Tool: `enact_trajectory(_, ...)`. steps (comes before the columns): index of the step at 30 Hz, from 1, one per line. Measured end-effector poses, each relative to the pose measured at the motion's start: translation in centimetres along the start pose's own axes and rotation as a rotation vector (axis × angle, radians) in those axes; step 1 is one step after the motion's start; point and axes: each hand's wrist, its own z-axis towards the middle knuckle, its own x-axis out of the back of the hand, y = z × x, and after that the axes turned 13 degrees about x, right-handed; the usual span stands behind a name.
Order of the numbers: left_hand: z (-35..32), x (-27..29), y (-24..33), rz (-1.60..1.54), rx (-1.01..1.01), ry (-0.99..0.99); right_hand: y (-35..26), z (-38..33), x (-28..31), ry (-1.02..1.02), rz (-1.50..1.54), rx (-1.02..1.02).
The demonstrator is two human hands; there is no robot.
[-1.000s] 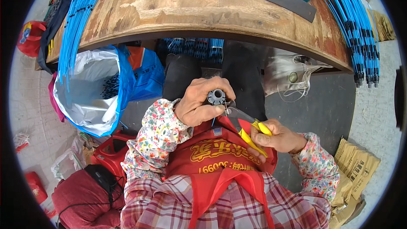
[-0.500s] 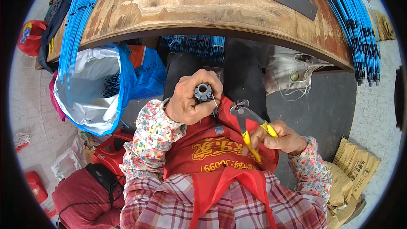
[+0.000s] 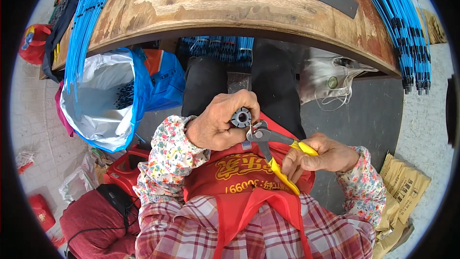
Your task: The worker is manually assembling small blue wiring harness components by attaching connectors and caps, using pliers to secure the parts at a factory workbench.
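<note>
My left hand (image 3: 218,123) is closed around a short dark round part with a hollow end (image 3: 241,117), held over my lap. My right hand (image 3: 320,159) grips the yellow handles of a pair of cutting pliers (image 3: 274,152). The dark jaws of the pliers sit right under the round part, at a thin wire or pin sticking out of it. I wear a red apron (image 3: 244,182) over a plaid shirt and flowered sleeve covers.
A worn wooden bench top (image 3: 191,5) curves across the top, with bundles of blue cables (image 3: 402,24) on the right and more blue cables (image 3: 86,24) hanging off the left. An open white and blue bag (image 3: 103,100) stands at my left. Tan sacks (image 3: 402,187) lie at the right.
My left hand has lowered and turned the round part toward the pliers. My right hand has brought the pliers up so the jaws now meet the part.
</note>
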Motion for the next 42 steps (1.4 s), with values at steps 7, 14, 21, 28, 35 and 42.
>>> enact_trajectory(7,0.4,-0.1,-0.6,0.041,-0.048,-0.068,-0.9,-0.2,-0.4,0.008,-0.107,-0.039)
enact_trajectory(14,0.1,0.1,-0.5,0.028,-0.002,-0.021,-0.3,0.7,-0.6,0.005,-0.532,-0.007)
enact_trajectory(21,-0.2,-0.3,-0.9,0.028,0.027,0.176,1.1,1.6,-2.0,0.245,-0.530,0.129)
enact_trajectory(28,-0.7,0.6,-1.1,-0.066,-0.005,0.112,2.8,2.2,-2.3,0.215,-0.187,0.127)
enact_trajectory(35,-1.3,1.1,-0.5,-0.161,0.040,-0.058,4.6,2.3,-1.0,-0.113,0.247,-0.054)
enact_trajectory(42,-0.3,1.0,-0.8,-0.361,0.004,-0.235,7.6,2.8,-0.9,-0.326,0.702,-0.026)
